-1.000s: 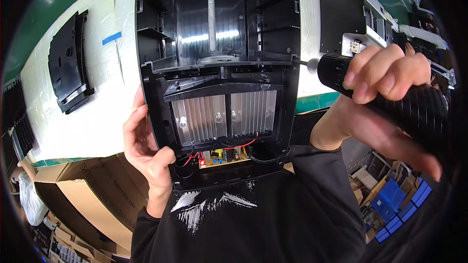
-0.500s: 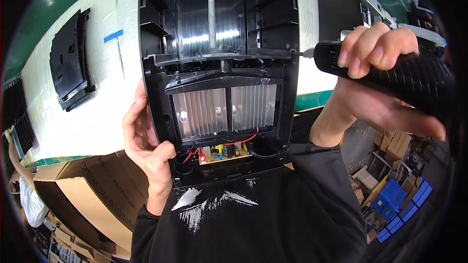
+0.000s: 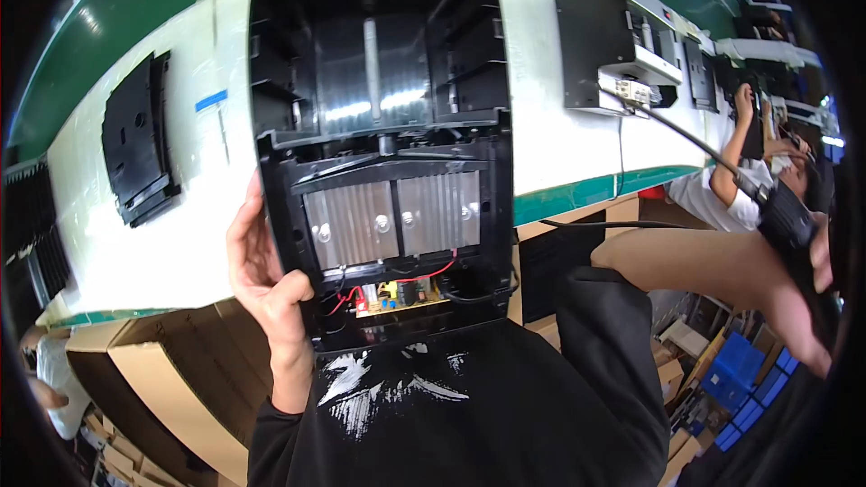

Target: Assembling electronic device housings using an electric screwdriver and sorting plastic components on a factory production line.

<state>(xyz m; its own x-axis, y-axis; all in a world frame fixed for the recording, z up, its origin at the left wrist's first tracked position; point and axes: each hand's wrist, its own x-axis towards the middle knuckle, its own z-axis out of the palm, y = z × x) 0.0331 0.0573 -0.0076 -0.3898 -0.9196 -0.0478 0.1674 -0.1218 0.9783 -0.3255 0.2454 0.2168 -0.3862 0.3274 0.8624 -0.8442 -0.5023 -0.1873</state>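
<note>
A tall black plastic housing (image 3: pixel 388 158) stands upright before me, its inside facing me. Two ribbed metal heat sinks (image 3: pixel 352 225), a small circuit board (image 3: pixel 401 298) and red wires show in its lower part. My left hand (image 3: pixel 271 275) grips its lower left edge, the thumb bent over the front. Out at the right rim, my right hand (image 3: pixel 819 275) is wrapped round a black electric screwdriver (image 3: pixel 785 216), and most of its fingers are cut off. The long bit points at the metal front of a black box-shaped screw feeder (image 3: pixel 591 45); contact is hard to judge.
A loose black panel (image 3: pixel 140 140) and a blue strip (image 3: pixel 211 100) lie on the white-covered bench (image 3: pixel 81 252). Open cardboard boxes (image 3: pixel 171 379) stand below its near edge. Other people (image 3: pixel 740 180) work farther right. A blue crate (image 3: pixel 729 370) sits at lower right.
The screwdriver has left the housing's right edge and swung out to the right, its bit now at the screw feeder. The housing appears shifted slightly left, still in my left hand.
</note>
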